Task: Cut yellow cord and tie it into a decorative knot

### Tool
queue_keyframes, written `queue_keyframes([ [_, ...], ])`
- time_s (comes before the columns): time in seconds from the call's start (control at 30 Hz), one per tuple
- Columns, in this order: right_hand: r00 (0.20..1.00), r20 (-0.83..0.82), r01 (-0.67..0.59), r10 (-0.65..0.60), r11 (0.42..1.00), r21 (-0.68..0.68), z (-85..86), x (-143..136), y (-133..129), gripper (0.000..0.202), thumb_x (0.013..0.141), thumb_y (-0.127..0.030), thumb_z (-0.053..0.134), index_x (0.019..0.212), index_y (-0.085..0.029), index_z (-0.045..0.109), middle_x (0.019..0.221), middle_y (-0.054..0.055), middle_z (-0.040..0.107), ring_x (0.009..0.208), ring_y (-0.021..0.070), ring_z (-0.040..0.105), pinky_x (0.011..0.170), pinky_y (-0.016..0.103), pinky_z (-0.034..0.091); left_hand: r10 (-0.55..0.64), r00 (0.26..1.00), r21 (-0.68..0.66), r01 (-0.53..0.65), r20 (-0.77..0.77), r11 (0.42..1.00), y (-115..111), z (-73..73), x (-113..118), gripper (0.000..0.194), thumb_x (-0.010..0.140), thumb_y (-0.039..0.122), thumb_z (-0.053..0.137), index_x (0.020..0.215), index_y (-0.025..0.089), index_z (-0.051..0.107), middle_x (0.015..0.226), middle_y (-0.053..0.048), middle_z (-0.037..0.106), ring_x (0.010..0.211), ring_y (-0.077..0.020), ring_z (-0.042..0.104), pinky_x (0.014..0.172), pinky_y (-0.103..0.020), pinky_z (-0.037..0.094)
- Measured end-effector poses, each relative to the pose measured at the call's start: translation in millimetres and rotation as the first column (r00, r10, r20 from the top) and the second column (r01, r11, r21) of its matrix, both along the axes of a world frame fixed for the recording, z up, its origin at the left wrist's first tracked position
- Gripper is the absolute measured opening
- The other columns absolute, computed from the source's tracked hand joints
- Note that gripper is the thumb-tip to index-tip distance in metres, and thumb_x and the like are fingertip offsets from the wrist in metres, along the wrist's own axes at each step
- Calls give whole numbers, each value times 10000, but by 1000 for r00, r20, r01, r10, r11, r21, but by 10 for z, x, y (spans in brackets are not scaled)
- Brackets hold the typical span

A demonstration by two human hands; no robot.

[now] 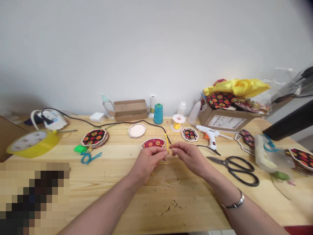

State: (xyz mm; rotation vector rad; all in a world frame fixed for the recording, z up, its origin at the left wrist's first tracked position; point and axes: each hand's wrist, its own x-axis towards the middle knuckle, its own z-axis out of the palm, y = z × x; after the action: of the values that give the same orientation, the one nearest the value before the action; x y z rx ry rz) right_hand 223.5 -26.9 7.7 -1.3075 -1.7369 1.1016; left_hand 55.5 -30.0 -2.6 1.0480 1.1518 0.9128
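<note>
Over the middle of the wooden table, my left hand [153, 159] pinches a thin yellow cord [167, 142] that rises in a narrow loop above the fingertips. My right hand [188, 155] is close beside it, thumb and finger pressed together on the same cord. Just behind the hands lies a fan-shaped piece with dark red patterned fabric [153, 143]. A white spool of yellow cord [178, 123] stands farther back, and a strand runs from it toward my hands. The exact crossing of the cord between my fingertips is too small to make out.
Black-handled scissors [233, 166] and a white glue gun [209, 133] lie to the right, before a filled cardboard box [225, 119]. A teal thread cone [158, 114] stands at the back. Yellow tape [52, 142] and small blue scissors [89, 158] are on the left.
</note>
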Motion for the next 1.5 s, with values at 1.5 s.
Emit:
queue_keyframes([
  [1.5, 925, -377, -62, -46, 961, -269, -67, -136, -76, 276, 814, -438, 517, 853, -165, 525, 709, 15, 590, 639, 129, 558, 621, 273, 459, -17, 984, -38, 24, 180, 999, -19, -4, 34, 177, 661, 308, 689, 726, 145, 707, 557, 3, 609, 402, -29, 308, 411, -209, 182],
])
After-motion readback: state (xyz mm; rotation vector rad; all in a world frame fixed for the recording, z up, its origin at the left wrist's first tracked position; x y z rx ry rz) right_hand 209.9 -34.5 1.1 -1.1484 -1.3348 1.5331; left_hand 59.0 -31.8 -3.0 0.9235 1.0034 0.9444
